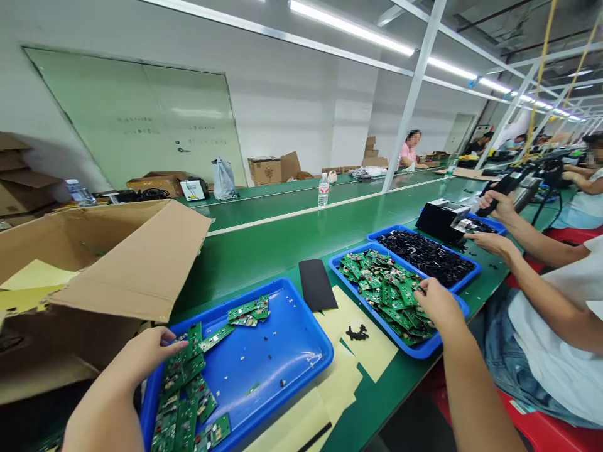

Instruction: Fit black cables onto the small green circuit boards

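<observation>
My left hand (146, 355) is at the back left corner of a blue tray (308, 314), its fingers bent and closed on a green circuit board (194, 339). More boards lie in rows along that tray's left side, and a small group (248, 310) rests at its back edge. To the right, my right hand (438, 304) is over a second blue tray (412, 351) heaped with loose circuit boards (384, 285). Its thumb and forefinger pinch the edge of a board at the pile's right side; the fingers partly hide that board.
An open cardboard box (136, 263) stands close on the left. Yellow paper sheets (377, 351), a black pad (318, 285) and small black pieces (357, 333) lie between the trays. Beyond is a tray of black parts (424, 254). At right, a co-worker's hands (497, 220) hold a black tool.
</observation>
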### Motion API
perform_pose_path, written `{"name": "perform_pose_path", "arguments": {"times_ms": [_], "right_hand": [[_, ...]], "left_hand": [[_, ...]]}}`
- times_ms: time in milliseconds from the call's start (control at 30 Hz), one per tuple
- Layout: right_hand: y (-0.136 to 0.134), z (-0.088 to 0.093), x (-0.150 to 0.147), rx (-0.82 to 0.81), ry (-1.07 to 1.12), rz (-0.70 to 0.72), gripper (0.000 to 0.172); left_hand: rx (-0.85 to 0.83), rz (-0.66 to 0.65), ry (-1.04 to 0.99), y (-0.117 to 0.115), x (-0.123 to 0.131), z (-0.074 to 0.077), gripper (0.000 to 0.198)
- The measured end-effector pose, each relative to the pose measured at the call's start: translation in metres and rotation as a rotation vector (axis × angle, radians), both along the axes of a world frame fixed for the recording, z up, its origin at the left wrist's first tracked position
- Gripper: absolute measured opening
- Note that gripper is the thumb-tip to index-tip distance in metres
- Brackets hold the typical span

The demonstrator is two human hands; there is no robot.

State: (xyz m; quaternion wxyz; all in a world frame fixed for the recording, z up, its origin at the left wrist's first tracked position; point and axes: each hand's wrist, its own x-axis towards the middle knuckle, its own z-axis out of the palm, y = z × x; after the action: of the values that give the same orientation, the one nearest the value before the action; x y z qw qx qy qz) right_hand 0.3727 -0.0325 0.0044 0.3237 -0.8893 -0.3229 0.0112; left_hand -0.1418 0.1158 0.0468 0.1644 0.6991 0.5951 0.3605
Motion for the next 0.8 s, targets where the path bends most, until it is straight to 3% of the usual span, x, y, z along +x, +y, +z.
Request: {"name": "perform_pose_path", "arguments": {"times_ms": [100,233,267,400,533,633,800], "right_hand": [[-0.008,0.009,-0.002,0.006,0.009,0.016,0.014],[-0.005,0.018,-0.02,0.067,0.108,0.263,0.007],[-0.001,0.019,-0.028,0.084,0.128,0.331,0.007],[0.024,0.032,-0.079,0.179,0.092,0.645,0.011],[0.044,0.059,-0.139,0.326,0.016,0.938,0.023],[0.052,0.079,-0.176,0.419,0.031,1.096,0.019],[0.055,0.1,-0.216,0.527,0.183,1.219,0.015]], "left_hand": [[-0.271,-0.068,0.353,0.0,-0.006,0.01,0.019],[-0.4,-0.058,0.416,-0.007,-0.011,0.008,0.013],[-0.419,-0.049,0.42,-0.01,-0.011,0.005,0.023],[-0.461,0.0,0.417,-0.015,-0.008,-0.007,0.032],[-0.575,0.047,0.469,-0.01,0.008,-0.011,0.033],[-0.643,0.062,0.53,-0.005,0.021,-0.013,0.033],[-0.647,0.058,0.597,-0.002,0.034,-0.019,0.033]]}}
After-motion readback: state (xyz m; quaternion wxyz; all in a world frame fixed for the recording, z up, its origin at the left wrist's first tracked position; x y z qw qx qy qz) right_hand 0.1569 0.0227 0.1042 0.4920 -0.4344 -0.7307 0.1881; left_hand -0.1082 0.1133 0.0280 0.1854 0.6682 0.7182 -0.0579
